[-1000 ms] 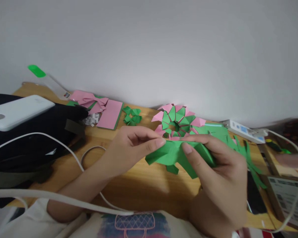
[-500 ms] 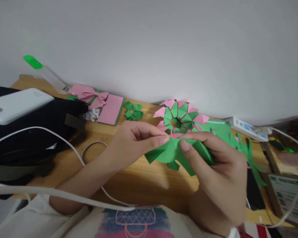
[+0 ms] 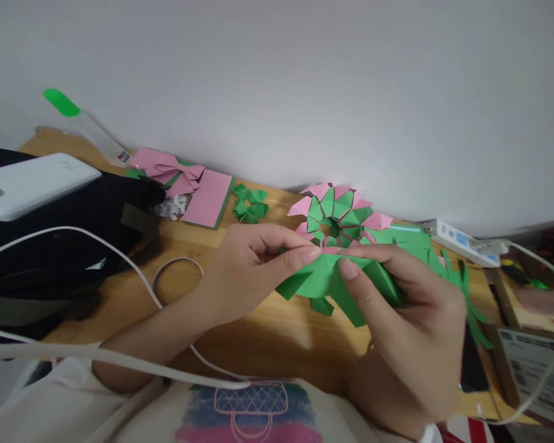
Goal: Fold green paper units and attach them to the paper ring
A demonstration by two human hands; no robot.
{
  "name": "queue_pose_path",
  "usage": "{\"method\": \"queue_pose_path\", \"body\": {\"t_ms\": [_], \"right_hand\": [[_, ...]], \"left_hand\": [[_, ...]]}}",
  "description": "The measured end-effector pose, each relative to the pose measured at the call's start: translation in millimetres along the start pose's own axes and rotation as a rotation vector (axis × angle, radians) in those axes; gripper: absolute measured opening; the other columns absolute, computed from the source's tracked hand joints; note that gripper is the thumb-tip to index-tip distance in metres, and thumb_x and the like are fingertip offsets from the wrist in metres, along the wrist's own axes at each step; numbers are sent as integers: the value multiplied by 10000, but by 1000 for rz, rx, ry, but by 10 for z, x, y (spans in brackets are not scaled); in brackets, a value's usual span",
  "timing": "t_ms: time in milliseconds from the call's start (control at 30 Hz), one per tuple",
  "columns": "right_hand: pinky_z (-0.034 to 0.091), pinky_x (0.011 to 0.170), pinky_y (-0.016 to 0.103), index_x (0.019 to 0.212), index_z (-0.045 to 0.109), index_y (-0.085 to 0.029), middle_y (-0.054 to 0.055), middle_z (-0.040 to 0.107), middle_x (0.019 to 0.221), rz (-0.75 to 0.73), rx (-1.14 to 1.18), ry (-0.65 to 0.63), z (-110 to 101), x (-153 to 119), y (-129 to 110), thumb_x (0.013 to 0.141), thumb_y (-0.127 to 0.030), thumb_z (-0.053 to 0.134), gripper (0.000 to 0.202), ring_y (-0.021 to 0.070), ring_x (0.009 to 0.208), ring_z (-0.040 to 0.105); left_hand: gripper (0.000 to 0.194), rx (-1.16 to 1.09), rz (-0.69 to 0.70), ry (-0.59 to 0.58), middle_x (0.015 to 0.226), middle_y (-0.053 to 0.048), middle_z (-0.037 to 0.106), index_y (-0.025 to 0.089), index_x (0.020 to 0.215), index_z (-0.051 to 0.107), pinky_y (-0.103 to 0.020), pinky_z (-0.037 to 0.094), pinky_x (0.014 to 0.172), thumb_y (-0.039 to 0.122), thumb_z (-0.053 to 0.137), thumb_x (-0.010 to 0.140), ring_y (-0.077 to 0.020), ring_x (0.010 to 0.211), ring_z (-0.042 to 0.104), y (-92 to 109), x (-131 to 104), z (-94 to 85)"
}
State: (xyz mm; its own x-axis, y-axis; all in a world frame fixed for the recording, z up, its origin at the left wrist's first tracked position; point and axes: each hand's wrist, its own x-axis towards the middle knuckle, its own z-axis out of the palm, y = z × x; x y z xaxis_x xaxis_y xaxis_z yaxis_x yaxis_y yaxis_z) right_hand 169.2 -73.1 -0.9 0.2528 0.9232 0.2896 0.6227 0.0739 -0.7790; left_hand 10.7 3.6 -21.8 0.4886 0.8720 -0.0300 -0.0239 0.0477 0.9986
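Between my two hands is a piece of folded green paper (image 3: pixel 325 277), pleated and flared at its lower edge. My left hand (image 3: pixel 263 261) pinches its upper left edge between thumb and index finger. With thumb on the near face and fingers behind, my right hand (image 3: pixel 409 307) grips the right part. Just beyond my fingertips a round ring of pink and green folded paper (image 3: pixel 327 206) lies on the table; my hands hide its near edge. A small green folded piece (image 3: pixel 322 306) shows below the held paper.
On the wooden table (image 3: pixel 277 351) are a small green paper ring (image 3: pixel 250 204), pink paper (image 3: pixel 208 198) and green strips (image 3: pixel 468 301). A power strip (image 3: pixel 464 243) lies right. At left a white power bank (image 3: pixel 41 184) rests on a black bag (image 3: pixel 115 221). White cables (image 3: pixel 120 363) cross in front.
Both hands and the green paper sit slightly further right in view. My left fingertips have closed nearer the paper's top edge. The camera has tilted a little.
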Motion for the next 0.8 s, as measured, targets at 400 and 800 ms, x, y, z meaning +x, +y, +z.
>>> {"method": "queue_pose_path", "body": {"t_ms": [400, 800], "right_hand": [[570, 777, 254, 930, 735, -257, -25, 778, 916, 41, 103, -224, -105, 83, 14, 831, -232, 687, 113, 153, 894, 721], [570, 680, 242, 788, 733, -252, -35, 776, 790, -40, 64, -242, -85, 138, 54, 808, -160, 689, 104, 130, 717, 711]], "left_hand": [[201, 391, 171, -59, 665, 34, 729, 231, 734, 763, -214, 385, 554, 247, 607, 860, -115, 605, 615, 0, 8, -22], [446, 404, 106, -316, 591, 69, 652, 237, 1395, 504, -217, 413, 566, 302, 508, 953, -116, 545, 580, 1, -15, -98]]}}
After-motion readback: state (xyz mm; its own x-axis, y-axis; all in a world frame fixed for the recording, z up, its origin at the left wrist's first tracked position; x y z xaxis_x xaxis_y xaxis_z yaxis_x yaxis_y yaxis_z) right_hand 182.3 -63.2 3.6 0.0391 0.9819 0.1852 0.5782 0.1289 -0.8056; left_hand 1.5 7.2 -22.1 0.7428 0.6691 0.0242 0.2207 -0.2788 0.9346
